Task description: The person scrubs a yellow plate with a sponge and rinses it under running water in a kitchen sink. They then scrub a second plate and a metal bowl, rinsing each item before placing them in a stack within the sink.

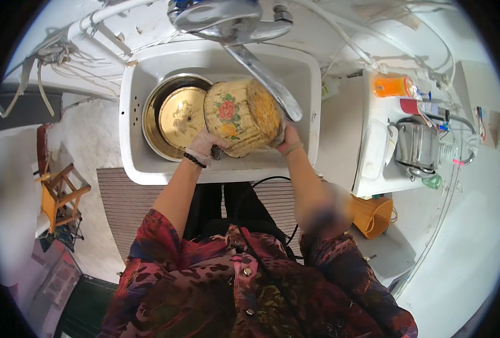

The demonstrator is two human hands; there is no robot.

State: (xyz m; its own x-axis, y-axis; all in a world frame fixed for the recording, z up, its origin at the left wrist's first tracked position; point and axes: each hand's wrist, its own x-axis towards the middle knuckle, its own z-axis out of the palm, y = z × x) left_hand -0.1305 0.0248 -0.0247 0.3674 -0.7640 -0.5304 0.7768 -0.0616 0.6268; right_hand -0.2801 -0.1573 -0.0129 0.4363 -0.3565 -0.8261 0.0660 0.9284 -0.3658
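Observation:
A cream enamel pot (233, 114) with a painted rose is tilted on its side over the white sink (134, 167). Its stained, yellow-brown base faces right, partly behind the faucet spout (262, 78). My left hand (203, 148), in a thin clear glove, grips the pot's lower left edge; a small dark grey item (217, 153) shows by its fingers, perhaps a handle or a scouring pad. My right hand (291, 137) holds the pot near its base, fingers partly hidden behind it. On the left in the sink lies a metal pot (148, 131) with a gold-coloured round lid or plate (182, 120) inside.
The chrome faucet (220, 21) overhangs the sink. To the right, a white counter (370, 181) carries an orange bottle (391, 86) and a metal dish rack or pot (417, 143). An orange bucket (372, 217) stands below. A wooden stool (66, 194) lies left of the ribbed mat (115, 198).

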